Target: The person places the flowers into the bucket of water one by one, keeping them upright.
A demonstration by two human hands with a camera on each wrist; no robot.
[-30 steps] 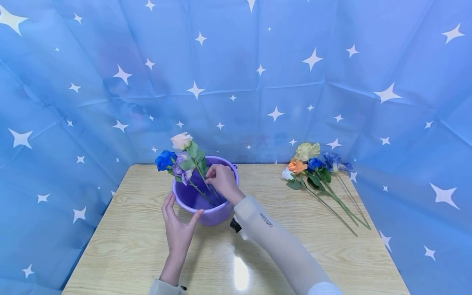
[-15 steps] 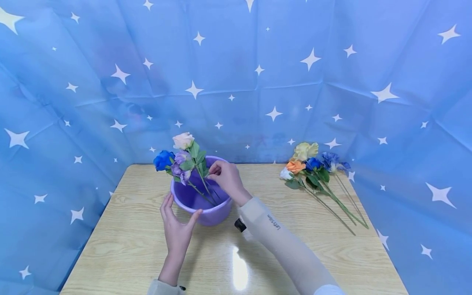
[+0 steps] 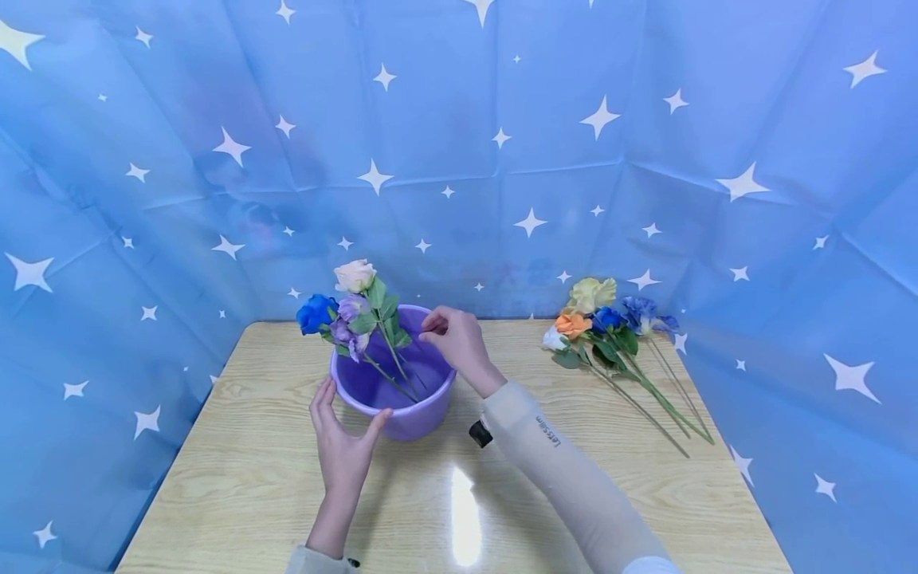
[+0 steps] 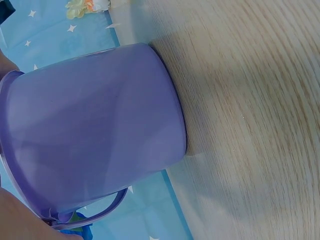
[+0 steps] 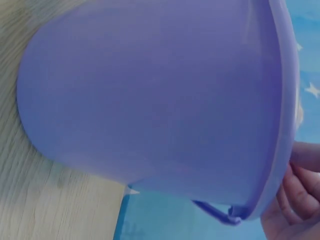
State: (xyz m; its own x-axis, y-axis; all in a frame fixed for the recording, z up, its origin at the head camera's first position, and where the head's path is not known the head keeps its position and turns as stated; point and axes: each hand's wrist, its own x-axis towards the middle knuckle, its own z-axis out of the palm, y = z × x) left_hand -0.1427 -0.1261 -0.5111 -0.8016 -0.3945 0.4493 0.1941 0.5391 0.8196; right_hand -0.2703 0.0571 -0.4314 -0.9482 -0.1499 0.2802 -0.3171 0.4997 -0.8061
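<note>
A purple bucket [image 3: 423, 418] stands on the table with its mouth up. My left hand [image 3: 343, 454] holds its near left rim, thumb at the front and fingers along the side; parts of that hand [image 4: 22, 220] border the left wrist view. Artificial flowers lean left inside the bucket: a pale pink rose [image 3: 355, 276], a blue rose [image 3: 317, 314] and a purple bloom [image 3: 343, 332]. Over the right rim is my right hand [image 3: 462, 344], loosely bent and apart from the stems, with nothing seen in its fingers. The right wrist view shows those fingers [image 5: 300, 192] by the rim.
Several more artificial flowers lie at the table's right: a yellow bloom [image 3: 592, 295], an orange one [image 3: 572, 324], a white rose [image 3: 554, 339] and blue ones [image 3: 641, 312]. Their stems point toward the front right. A blue curtain with stars [image 3: 502, 223] surrounds the wooden table [image 3: 237, 478].
My right hand has drawn away from the flower stems, rightward toward the bucket's right rim. The flowers stay leaning in the bucket. My left hand keeps its place on the rim.
</note>
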